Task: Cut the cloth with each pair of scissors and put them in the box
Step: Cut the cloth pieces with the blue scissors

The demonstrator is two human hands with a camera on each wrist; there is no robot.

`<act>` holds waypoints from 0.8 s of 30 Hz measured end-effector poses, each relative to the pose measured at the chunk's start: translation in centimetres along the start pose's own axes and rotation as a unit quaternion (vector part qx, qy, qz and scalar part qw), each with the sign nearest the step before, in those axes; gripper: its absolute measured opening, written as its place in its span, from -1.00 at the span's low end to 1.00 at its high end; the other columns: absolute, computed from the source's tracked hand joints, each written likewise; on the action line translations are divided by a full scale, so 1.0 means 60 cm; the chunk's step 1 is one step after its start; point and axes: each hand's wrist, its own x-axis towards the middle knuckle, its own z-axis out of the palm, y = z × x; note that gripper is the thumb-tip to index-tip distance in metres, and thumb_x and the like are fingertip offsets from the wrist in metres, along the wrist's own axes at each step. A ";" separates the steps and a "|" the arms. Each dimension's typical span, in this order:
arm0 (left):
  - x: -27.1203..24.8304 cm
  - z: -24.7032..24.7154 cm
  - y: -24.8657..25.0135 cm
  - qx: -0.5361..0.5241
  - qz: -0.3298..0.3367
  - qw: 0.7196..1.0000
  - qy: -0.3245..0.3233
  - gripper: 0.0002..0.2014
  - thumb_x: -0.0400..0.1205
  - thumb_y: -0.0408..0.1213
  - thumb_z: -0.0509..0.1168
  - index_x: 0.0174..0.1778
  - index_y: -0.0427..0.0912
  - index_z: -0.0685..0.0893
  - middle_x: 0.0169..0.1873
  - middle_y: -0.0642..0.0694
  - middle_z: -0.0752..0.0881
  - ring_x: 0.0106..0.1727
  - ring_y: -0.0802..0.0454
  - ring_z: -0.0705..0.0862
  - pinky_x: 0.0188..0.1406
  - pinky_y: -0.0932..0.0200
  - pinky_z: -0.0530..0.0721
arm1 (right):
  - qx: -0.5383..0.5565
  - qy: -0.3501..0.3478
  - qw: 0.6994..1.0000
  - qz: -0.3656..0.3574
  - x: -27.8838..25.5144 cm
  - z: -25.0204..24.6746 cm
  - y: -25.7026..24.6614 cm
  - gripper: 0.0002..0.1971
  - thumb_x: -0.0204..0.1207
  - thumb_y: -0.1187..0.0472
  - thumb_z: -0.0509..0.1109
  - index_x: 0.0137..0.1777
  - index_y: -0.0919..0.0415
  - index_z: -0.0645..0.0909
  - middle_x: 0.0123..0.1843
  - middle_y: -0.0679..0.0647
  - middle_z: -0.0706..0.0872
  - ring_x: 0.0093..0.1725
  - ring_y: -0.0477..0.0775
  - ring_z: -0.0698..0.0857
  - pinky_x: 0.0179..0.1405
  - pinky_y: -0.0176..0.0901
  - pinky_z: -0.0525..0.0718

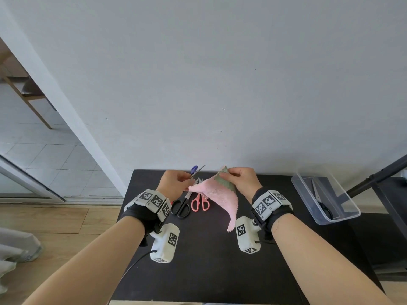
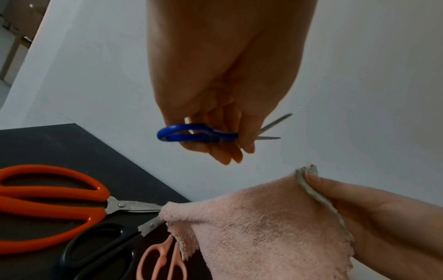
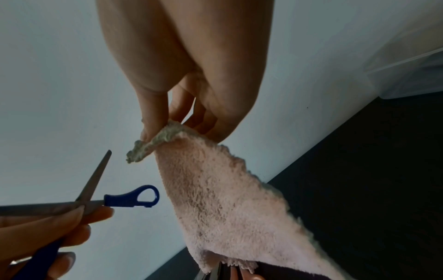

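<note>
My left hand [image 1: 176, 180] [image 2: 223, 140] grips blue-handled scissors [image 1: 196, 170] [image 2: 191, 133] [image 3: 129, 199], blades parted and raised above the table's back edge. My right hand [image 1: 240, 177] [image 3: 167, 121] pinches the top corner of a pink cloth [image 1: 218, 194] [image 2: 258, 227] [image 3: 227, 199] with a grey-green back, which hangs over the table. The blades are left of the cloth, apart from it. On the black table [image 1: 209, 260] lie black scissors [image 1: 181, 206] [image 2: 95, 250], pink scissors [image 1: 200, 203] [image 2: 163, 263] and orange scissors [image 2: 52, 200], the last hidden by my left wrist in the head view.
A clear plastic box [image 1: 326, 199] stands at the table's right back, with one pair of black-handled scissors [image 1: 321, 201] inside. A grey wall rises just behind the table. A dark stand [image 1: 378, 177] slants at far right. Wood floor lies to the left.
</note>
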 end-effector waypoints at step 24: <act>-0.005 0.001 0.027 -0.021 0.017 0.999 -0.037 -0.79 0.56 -0.21 0.42 -0.31 -0.27 0.76 -0.66 0.03 0.56 -0.68 0.25 0.40 -0.58 0.43 0.41 | 0.146 -0.055 0.987 0.035 -0.006 0.058 -0.013 -0.74 0.42 0.24 0.54 0.07 0.35 0.77 0.00 0.29 0.81 0.01 0.20 0.78 0.15 0.01 0.72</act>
